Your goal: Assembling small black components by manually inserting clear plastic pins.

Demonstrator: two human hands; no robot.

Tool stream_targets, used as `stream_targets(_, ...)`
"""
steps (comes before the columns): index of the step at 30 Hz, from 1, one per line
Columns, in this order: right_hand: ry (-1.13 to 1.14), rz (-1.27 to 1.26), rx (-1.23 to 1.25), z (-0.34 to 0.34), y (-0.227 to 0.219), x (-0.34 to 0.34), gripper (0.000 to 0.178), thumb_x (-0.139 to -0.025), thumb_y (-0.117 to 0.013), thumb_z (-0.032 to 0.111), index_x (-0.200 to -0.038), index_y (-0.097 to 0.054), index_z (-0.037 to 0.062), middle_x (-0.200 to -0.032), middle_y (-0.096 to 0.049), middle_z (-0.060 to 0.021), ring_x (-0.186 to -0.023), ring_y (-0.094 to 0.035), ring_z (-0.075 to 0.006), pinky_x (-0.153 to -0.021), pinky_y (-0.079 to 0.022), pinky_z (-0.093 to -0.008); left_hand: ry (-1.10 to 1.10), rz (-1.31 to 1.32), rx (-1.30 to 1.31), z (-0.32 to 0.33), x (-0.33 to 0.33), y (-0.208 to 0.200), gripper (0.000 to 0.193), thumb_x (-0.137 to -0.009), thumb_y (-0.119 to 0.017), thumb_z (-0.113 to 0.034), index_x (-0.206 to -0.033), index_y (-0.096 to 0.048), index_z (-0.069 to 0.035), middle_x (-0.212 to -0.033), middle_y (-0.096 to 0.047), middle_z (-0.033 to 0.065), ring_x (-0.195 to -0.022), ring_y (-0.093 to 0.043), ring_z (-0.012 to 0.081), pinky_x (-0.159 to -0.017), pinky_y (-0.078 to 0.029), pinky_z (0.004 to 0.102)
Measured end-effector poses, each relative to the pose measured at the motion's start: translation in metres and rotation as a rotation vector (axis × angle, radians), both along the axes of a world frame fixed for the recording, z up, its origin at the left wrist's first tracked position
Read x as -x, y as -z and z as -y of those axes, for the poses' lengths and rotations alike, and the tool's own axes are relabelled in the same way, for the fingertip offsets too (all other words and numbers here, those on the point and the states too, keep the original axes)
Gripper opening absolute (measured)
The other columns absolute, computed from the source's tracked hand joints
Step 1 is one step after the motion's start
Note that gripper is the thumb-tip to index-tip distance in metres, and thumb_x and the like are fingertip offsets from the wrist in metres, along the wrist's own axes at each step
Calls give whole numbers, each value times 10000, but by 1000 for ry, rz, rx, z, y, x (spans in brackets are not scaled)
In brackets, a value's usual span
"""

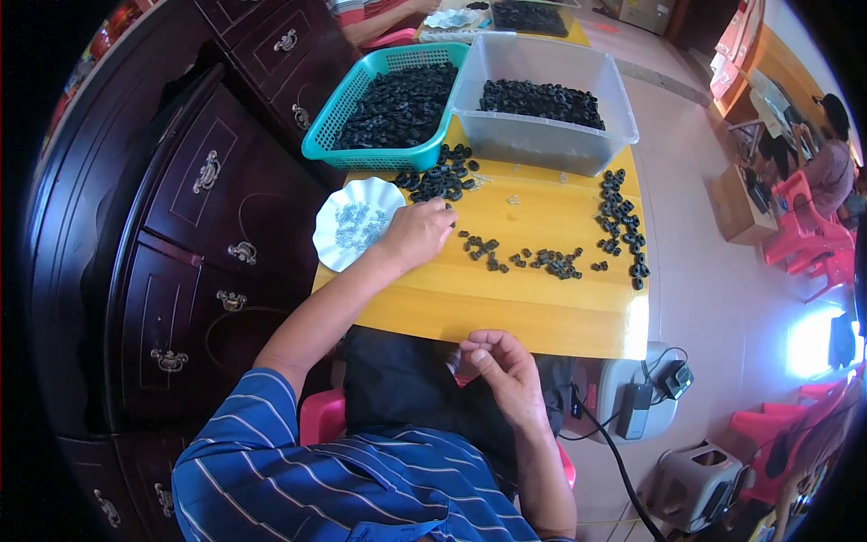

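My left hand (417,235) reaches over the yellow table (406,303), its fingertips pinched on a small black plastic part beside a heap of black parts (437,184). Just left of it lies a white scalloped dish (327,237) with many tiny clear pieces (359,226) in it. My right hand (506,369) is at the table's near edge above my lap, fingers curled toward the thumb; whatever is in them is hidden. Smaller black pieces (558,263) lie scattered across the middle of the tabletop. Along its right side runs a band of black parts (619,217).
At the table's far side stand a green basket (318,143) and a clear plastic bin (542,144), both holding black parts. A dark wooden cabinet (194,262) flanks the left. A black cable (623,470) hangs at the right. Other people sit farther off near pink chairs (799,217).
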State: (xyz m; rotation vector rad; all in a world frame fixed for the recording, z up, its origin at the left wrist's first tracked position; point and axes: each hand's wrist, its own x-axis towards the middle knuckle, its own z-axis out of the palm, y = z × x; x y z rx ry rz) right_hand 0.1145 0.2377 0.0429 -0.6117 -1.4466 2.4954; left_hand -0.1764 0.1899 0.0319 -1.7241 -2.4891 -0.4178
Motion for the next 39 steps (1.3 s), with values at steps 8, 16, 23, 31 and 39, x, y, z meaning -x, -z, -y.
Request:
stream_targets(8,8,10,23,-1,-1,0,246,-1000,-603,104,-1218,-588,-9,-1113,-691,-93,-1035,-635,-147,-953,-495,-292,47,37,-83,9,-23,-25,129,-837,-672,-146,-941,-686,-71,-876,-642,95,-772,-663,311,-651,-532,425)
stream_targets(16,143,-28,189,0,1,2,347,-1068,-485,289,-1271,-549,15,-1108,-675,-89,-950,-643,-155,-873,-515,-302,303,497,-233,40,-106,-66,132,-828,-688,-117,-949,-698,-66,-844,-645,90,-733,-659,284,-620,-530,375)
stream_targets(23,149,-90,195,0,7,1,330,-1064,-501,290,-1237,-574,19,-989,-658,-49,-865,-621,-108,-752,-515,-256,428,406,-303,38,-134,-49,246,-781,-743,-58,-1024,-711,-71,-822,-633,94,-742,-649,278,-622,-531,374)
stream_targets(31,185,-44,210,-3,0,1,227,-1047,-500,170,-1195,-588,23,-1007,-662,-62,-907,-643,-145,-832,-522,-301,309,1160,-319,44,-124,-47,105,-917,-644,-37,-1014,-679,-23,-843,-643,17,-759,-607,67,-677,-495,233)
stream_targets(39,164,-44,243,-3,-3,-1,199,-1050,-479,214,-1046,-586,47,-828,-567,-10,-730,-517,-110,-713,-438,-249,286,1103,-276,45,-124,-47,155,-918,-577,-7,-1070,-556,-28,-796,-628,19,-733,-598,66,-666,-490,243)
